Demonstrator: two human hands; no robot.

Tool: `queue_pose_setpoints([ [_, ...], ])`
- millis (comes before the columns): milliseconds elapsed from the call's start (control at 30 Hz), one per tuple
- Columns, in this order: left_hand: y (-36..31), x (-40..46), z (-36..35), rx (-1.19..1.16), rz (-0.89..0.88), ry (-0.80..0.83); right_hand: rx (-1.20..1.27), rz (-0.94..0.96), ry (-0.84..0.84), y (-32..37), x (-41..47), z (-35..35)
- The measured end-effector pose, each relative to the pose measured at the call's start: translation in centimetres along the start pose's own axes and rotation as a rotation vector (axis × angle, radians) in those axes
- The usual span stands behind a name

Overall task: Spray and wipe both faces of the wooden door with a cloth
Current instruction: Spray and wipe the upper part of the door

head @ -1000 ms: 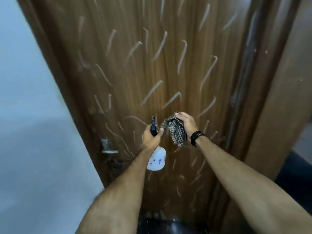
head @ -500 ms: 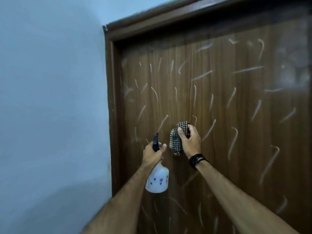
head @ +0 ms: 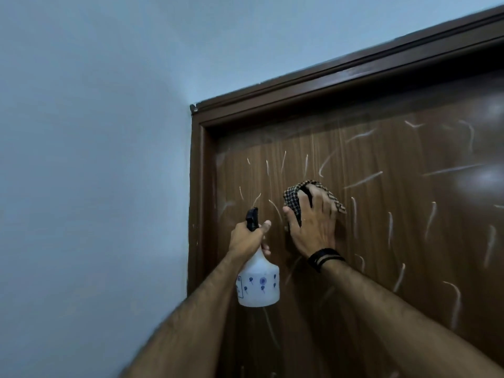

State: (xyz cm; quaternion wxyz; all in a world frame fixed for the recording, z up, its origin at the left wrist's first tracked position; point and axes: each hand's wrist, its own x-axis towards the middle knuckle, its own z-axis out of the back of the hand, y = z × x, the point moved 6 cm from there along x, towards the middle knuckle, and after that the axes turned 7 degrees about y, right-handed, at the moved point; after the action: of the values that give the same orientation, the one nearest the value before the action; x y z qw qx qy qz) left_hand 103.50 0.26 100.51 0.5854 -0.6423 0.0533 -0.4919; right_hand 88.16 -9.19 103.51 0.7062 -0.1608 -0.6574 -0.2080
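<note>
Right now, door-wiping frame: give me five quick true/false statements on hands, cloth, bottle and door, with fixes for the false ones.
1. The right hand presses the cloth flat on the door. True.
2. The left hand holds nothing. False: it grips the spray bottle by its neck.
3. The bottle is solid black. False: the body is white with small blue marks; only the spray head is black.
4. White streaks cover the door face. True.
5. The cloth sits by the door's bottom edge. False: it is near the top left corner, under the frame.
</note>
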Motion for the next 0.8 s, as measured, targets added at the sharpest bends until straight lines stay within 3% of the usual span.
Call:
queue_pose_setpoints([
  [233,-1.1,4.9,2.2,-0.06,-0.075,0.113,-0.157,0.087,0.142,1.9,2.3,-5.4],
  [533,-0.5,9.0,4.6,-0.069,-0.096,0.165,-0.284,0.071,0.123,2.0,8.6,-7.6],
  [633,-0.2,9.6,5.1,-0.172,-0.132,0.232,-0.223,0.239,0.207,3.0,6.2,-9.1],
  [733,0.1,9.6,5.6,-0.206,-0.137,0.243,-0.357,0.518,0.29,4.2,2.5,-11.0],
  [800,0.2,9.8,5.7,-0.213,-0.138,0.238,-0.412,0.587,0.311,4.5,3.5,-11.7],
])
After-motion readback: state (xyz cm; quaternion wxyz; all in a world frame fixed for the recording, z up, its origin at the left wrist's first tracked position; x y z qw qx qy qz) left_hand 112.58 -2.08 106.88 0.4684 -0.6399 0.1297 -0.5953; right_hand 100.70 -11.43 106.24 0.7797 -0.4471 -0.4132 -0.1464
